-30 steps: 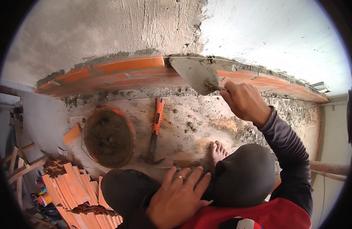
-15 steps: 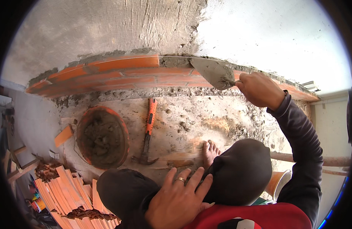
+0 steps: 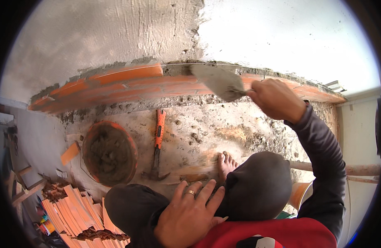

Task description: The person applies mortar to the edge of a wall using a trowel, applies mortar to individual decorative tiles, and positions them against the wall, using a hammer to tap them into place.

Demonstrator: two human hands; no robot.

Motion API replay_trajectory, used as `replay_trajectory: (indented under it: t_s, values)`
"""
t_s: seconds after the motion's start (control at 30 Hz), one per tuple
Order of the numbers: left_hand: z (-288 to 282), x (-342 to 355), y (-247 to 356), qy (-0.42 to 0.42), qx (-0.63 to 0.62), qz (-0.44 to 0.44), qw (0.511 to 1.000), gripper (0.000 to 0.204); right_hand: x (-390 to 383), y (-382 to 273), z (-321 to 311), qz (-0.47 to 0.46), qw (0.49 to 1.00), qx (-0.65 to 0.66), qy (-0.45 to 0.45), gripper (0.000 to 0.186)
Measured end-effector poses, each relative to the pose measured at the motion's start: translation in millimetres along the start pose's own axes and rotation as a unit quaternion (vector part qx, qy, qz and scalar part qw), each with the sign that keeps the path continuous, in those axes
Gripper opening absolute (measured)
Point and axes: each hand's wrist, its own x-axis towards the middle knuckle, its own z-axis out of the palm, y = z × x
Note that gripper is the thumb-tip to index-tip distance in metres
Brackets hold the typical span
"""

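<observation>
My right hand (image 3: 276,99) is closed round the handle of a trowel (image 3: 217,82). The blade's tip reaches the mortar on top of a low brick wall (image 3: 174,87), just right of the end brick (image 3: 128,74) of the top course. A taut white string (image 3: 186,64) runs along that course. Wet grey mortar clings to the blade near the handle. My left hand (image 3: 189,213) lies with fingers spread between my knees, a ring on one finger, holding nothing.
An orange bucket (image 3: 132,144) of mortar stands on the floor at left. Beside it lies a claw hammer (image 3: 159,136) with an orange handle. Stacked bricks (image 3: 72,213) fill the lower left, near one loose brick piece (image 3: 69,153). My bare foot (image 3: 227,163) rests on the dirty floor.
The trowel has moved left along the wall top toward the end brick, with my right hand following. My left hand stays spread at my knees. The whole view has shifted slightly.
</observation>
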Motion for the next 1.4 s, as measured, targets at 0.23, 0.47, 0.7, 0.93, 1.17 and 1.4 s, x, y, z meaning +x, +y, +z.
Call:
replay_trajectory:
  t_s: [0.23,0.47,0.7,0.93,1.17,1.4]
  values:
    - [2.2,5.1,-0.7,0.018,0.003,0.018,1.000,0.063,12.3,2.5,4.5,0.028,0.998,-0.048,-0.025,0.033]
    - [-1.6,5.3,-2.5,0.015,-0.015,0.011,1.000,0.062,-16.3,41.2,3.2,0.027,0.998,-0.062,0.015,0.034]
    - [-6.5,16.6,-3.4,-0.046,0.030,0.021,0.998,0.062,-10.2,64.5,6.6,0.065,0.998,-0.018,-0.001,0.037]
    - [-4.6,19.1,-4.3,-0.048,0.023,0.010,0.999,0.063,-26.8,59.1,4.3,0.078,0.997,0.005,0.008,0.036]
    - [-8.9,28.5,-0.4,-0.049,0.029,0.030,0.998,0.064,-23.5,58.7,14.9,0.102,0.994,-0.014,0.028,0.035]
    - [-8.1,30.9,0.9,-0.052,0.026,0.035,0.998,0.064,-49.7,89.7,21.6,0.148,0.989,-0.012,0.020,0.033]
